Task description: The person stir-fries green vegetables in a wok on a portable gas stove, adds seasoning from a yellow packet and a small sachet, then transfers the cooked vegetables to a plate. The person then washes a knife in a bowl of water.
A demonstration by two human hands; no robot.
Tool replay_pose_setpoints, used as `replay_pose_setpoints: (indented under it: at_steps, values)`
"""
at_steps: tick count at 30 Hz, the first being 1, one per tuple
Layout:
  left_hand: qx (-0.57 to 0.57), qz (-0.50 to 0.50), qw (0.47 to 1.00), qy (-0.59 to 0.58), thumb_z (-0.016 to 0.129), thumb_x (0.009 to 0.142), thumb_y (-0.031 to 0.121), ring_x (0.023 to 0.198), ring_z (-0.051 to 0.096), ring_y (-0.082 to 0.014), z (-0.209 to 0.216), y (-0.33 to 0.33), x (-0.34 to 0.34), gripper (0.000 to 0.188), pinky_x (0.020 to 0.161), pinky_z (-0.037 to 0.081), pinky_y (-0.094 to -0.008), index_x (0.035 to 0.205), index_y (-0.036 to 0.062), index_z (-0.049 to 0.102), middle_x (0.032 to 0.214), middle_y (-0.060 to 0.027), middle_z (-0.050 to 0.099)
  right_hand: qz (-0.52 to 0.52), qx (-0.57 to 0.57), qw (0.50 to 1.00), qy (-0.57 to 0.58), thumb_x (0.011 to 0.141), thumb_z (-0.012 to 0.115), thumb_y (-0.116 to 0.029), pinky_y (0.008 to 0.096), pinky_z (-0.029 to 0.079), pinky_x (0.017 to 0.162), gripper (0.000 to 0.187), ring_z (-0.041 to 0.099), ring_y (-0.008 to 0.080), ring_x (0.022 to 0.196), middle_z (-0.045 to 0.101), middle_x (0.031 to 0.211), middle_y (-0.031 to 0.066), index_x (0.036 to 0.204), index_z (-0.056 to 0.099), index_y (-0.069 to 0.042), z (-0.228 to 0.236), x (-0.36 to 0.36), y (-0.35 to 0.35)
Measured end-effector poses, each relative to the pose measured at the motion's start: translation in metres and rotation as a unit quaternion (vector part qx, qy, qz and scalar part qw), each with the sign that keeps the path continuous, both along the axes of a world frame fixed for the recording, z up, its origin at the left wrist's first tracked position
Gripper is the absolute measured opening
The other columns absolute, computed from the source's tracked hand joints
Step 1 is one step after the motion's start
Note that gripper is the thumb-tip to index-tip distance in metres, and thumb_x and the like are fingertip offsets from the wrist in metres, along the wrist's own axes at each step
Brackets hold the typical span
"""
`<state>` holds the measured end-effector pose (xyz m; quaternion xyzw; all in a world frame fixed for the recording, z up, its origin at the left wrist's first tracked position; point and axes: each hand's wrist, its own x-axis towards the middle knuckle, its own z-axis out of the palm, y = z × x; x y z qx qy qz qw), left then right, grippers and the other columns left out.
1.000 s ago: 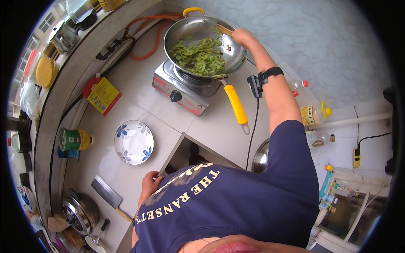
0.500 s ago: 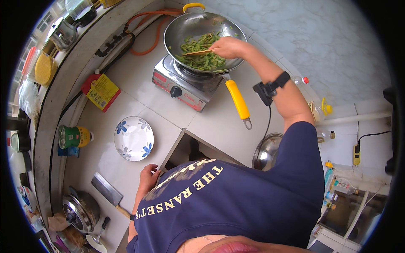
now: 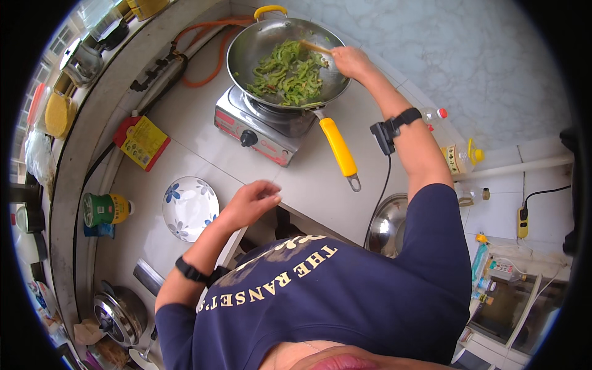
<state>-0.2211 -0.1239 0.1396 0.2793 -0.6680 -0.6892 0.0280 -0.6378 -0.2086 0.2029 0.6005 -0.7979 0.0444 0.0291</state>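
Note:
My right hand (image 3: 352,62) is closed round the handle of a wooden spatula (image 3: 313,46), whose end rests at the far side of the sliced green vegetables (image 3: 290,75). These lie heaped in a steel wok (image 3: 245,50), which sits on a silver gas stove (image 3: 233,117). The wok's yellow handle (image 3: 338,147) points toward me with no hand on it. Slightly blurred, my left hand (image 3: 252,201) hovers empty over the counter's front edge, fingers loosely stretched. It is nearest to a white plate with blue and grey flowers (image 3: 189,208).
A cleaver (image 3: 148,277) lies at the left, its handle hidden by my arm. Behind it stands a lidded steel pot (image 3: 121,316). A steel bowl (image 3: 387,227) sits at the right, partly under my sleeve. A red-and-yellow container (image 3: 143,142) and an orange hose (image 3: 208,80) lie near the window ledge.
My left hand has risen from the counter edge and moved forward and right. My right hand has shifted the spatula from the wok's middle to its far right side. The vegetables are heaped differently.

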Motion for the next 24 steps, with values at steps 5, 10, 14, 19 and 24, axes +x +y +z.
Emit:
replay_pose_setpoints:
  at_steps: [5,10,14,19,24]
  values:
    - [0.201,0.038,0.979,0.01,0.063,0.092,0.036,0.104,0.055,-0.0148,0.005,0.005,-0.087,0.054,0.091,0.045,-0.0317,0.13,0.0006,0.048,0.117,-0.0056,0.058,0.073,0.059,0.996,-0.003,0.082,0.052,-0.019,0.0453,0.052,0.079,0.024,0.065,0.0371,0.089,0.068,0.095,0.0168,0.094,0.069,-0.006,-0.012,0.021,0.002]
    - [0.362,0.094,0.925,0.068,0.065,0.088,0.044,0.117,0.049,-0.021,0.001,0.018,-0.139,0.07,0.099,0.04,-0.0364,0.133,-0.0031,0.039,0.128,-0.011,0.049,0.109,0.097,0.987,-0.072,0.085,0.051,-0.024,0.045,0.052,0.077,0.024,0.064,0.036,0.085,0.068,0.092,0.0147,0.096,0.07,-0.013,0.033,0.003,0.05]
    - [0.486,0.089,0.853,0.171,0.065,0.091,0.036,0.102,0.058,-0.0223,0.002,0.026,-0.17,0.043,0.091,0.048,-0.0378,0.115,0.0048,0.05,0.114,-0.0112,0.058,0.094,0.213,0.972,0.027,0.084,0.053,-0.023,0.044,0.052,0.077,0.023,0.065,0.0346,0.085,0.068,0.091,0.014,0.099,0.07,-0.016,0.064,-0.002,0.067]
    - [0.536,0.099,0.81,0.214,0.054,0.098,0.019,0.075,0.058,-0.0188,0.012,0.032,-0.184,0.012,0.073,0.052,-0.0342,0.099,0.0084,0.047,0.084,-0.0057,0.057,0.174,0.071,0.975,-0.12,0.084,0.055,-0.02,0.0428,0.052,0.08,0.023,0.065,0.0337,0.087,0.069,0.094,0.0134,0.1,0.071,-0.016,0.015,0.032,0.033]
    - [0.491,0.129,0.844,0.173,0.053,0.099,0.018,0.068,0.057,-0.0169,0.026,0.025,-0.15,0.013,0.069,0.052,-0.0347,0.093,0.008,0.047,0.078,-0.0049,0.057,0.087,-0.053,0.985,-0.141,0.087,0.054,-0.024,0.043,0.052,0.078,0.03,0.066,0.0346,0.087,0.069,0.093,0.0173,0.111,0.069,-0.015,-0.017,0.018,-0.026]
